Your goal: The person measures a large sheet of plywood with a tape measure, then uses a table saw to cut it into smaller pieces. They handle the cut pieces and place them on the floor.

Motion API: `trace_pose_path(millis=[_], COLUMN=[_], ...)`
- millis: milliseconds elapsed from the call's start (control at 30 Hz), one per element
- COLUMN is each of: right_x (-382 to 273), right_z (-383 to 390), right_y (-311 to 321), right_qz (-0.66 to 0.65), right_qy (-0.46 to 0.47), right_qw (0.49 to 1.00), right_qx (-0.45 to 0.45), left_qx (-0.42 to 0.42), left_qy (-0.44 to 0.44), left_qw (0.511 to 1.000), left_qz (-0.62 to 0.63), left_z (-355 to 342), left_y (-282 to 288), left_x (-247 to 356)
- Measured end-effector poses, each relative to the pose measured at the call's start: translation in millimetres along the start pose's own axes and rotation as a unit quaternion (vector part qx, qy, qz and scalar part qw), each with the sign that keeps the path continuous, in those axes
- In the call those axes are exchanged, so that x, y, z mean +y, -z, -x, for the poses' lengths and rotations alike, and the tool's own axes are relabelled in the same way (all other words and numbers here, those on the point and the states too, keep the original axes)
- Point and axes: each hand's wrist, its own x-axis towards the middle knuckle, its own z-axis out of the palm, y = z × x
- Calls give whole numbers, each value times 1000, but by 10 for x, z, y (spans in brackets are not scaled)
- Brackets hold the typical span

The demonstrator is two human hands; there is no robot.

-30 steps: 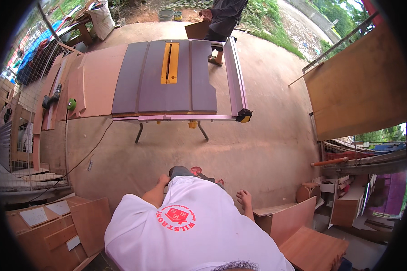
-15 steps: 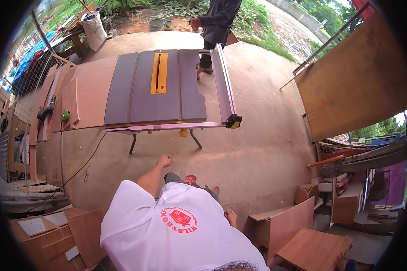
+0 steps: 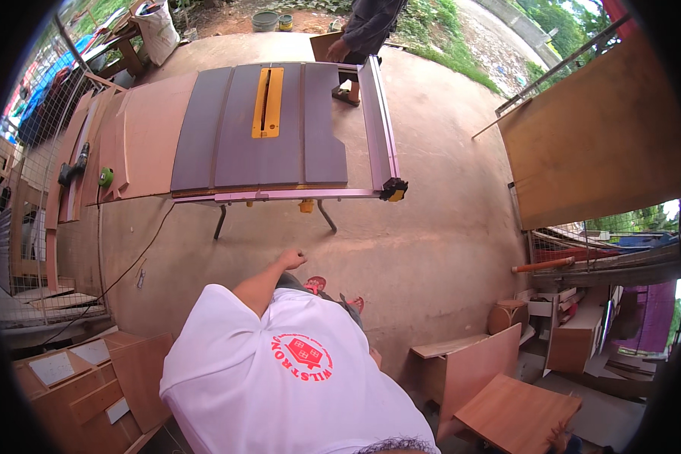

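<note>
My left hand [image 3: 292, 259] hangs in front of my white shirt, over the concrete floor, its fingers curled in with nothing seen in them. It is apart from the table saw [image 3: 238, 163], which stands ahead with a grey top and a yellow insert [image 3: 267, 102] around its blade slot. Of my right hand [image 3: 375, 356] only a sliver shows past the side of my shirt, the fingers hidden. Across the saw, another person's hand [image 3: 339, 51] is at a brown wooden board [image 3: 323, 47]; whether it grips the board I cannot tell.
Plywood sheets [image 3: 153, 125] extend left from the saw, with a drill [image 3: 74, 168] and a green tape measure [image 3: 106, 177] on them. A black cord [image 3: 147, 250] crosses the floor. A large board [image 3: 598, 144] stands at the right, and wooden panels [image 3: 480, 363] are at the lower right.
My left hand has swung slightly right and forward. My right hand has slipped mostly behind my shirt. The other person has bent lower behind the saw, where the board shows more.
</note>
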Motion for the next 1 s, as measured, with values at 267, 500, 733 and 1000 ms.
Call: trace_pose_path(millis=[267,500,733,1000], right_x=[-683,-1005,-1058,-637], right_z=[-263,-418,-207,170], right_y=[217,301,172,-48], right_qz=[-145,-120,10,-111], right_qy=[-84,-35,59,-23], right_qw=[984,987,990,992], right_qx=[-65,-103,-130,-49], left_qx=[62,55,-2,96], left_qy=[161,140,84,39], left_qw=[983,989,996,994], left_qz=[61,17,-13,-39], left_z=[335,630,641,818], left_y=[392,-31,-333,-278], left_x=[-573,-706,-854,-1289])
